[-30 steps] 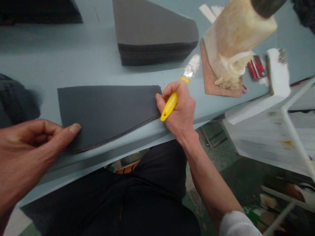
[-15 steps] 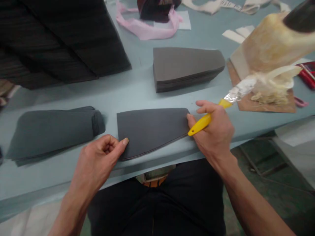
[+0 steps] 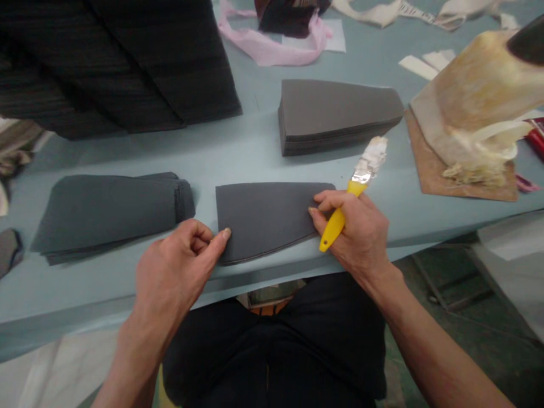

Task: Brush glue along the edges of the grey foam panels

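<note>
A dark grey tapered sheet (image 3: 267, 218), with at least one more layer under it, lies flat near the table's front edge. My left hand (image 3: 176, 263) pinches its lower left corner, thumb on top. My right hand (image 3: 357, 232) is closed around the yellow handle of a paint brush (image 3: 334, 226), whose bristles are caked white and point up and away. The right thumb and forefinger also touch the sheet's narrow right end. To the left lies a loose pile of dark grey-green pieces (image 3: 110, 204). Behind the sheet stands a neat stack of similar grey pieces (image 3: 340, 110).
A tall black stack (image 3: 170, 68) fills the back left. At right, a glue-smeared container (image 3: 471, 85) stands on a brown board (image 3: 429, 175). A pink cloth strip (image 3: 272, 54) and white fabric strips lie at the back of the table (image 3: 246, 153).
The brush has swung from pointing right to pointing more upright, and my right fingers have moved left onto the sheet's end. My left hand keeps its corner. The whole view has shifted slightly.
</note>
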The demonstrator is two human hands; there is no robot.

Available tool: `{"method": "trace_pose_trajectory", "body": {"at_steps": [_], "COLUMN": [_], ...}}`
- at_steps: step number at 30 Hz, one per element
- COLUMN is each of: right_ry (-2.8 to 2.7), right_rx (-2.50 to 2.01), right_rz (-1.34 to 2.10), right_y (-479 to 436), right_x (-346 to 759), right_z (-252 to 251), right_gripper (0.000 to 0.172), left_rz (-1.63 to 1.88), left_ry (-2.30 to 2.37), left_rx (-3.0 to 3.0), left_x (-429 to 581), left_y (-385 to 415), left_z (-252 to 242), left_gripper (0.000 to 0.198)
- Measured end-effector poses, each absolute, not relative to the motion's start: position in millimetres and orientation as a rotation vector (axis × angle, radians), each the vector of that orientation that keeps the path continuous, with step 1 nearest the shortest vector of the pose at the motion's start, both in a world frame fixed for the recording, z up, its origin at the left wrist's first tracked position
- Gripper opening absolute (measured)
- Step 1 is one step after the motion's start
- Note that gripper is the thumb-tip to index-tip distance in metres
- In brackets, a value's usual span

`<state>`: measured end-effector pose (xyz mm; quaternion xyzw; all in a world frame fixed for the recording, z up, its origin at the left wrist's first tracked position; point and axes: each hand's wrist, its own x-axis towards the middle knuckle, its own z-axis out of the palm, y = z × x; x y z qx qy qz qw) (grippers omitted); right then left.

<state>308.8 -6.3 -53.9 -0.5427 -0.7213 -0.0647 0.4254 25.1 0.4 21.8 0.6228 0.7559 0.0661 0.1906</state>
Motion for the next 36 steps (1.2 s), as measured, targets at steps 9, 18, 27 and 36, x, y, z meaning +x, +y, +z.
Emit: {"method": "trace_pose_trajectory", "body": {"at_steps": [9,18,27,36], "right_ry": [-1.819,-1.802,-1.785,-1.907], "right_rx": [-1.370,-1.459,-1.500,-1.285], "right_rz": [-0.271,-0.193,-0.102,-0.137], "right_y": [-5.9,-7.1,-7.1,-26.4], "right_x": [309.2,310.0,310.0,313.1], "right_z": [-53.9,-55.3,-57.0,-58.1], "right_gripper": [0.020,0.009,0.008,0.036], "left_rz": [0.608,0.255,0.109,0.081], "left_ry": [1.338,1.083,1.126,1.077], "left_rx": [2.602,2.733,2.739,2.709], "left_x": [37.3,57.3,67.8,67.4], "left_y": [19.6,66.3,71.0,78.0], "left_z": [18.3,-6.8,-5.2,0.2], "left_gripper": [0.028,0.064,0.076,0.069]}}
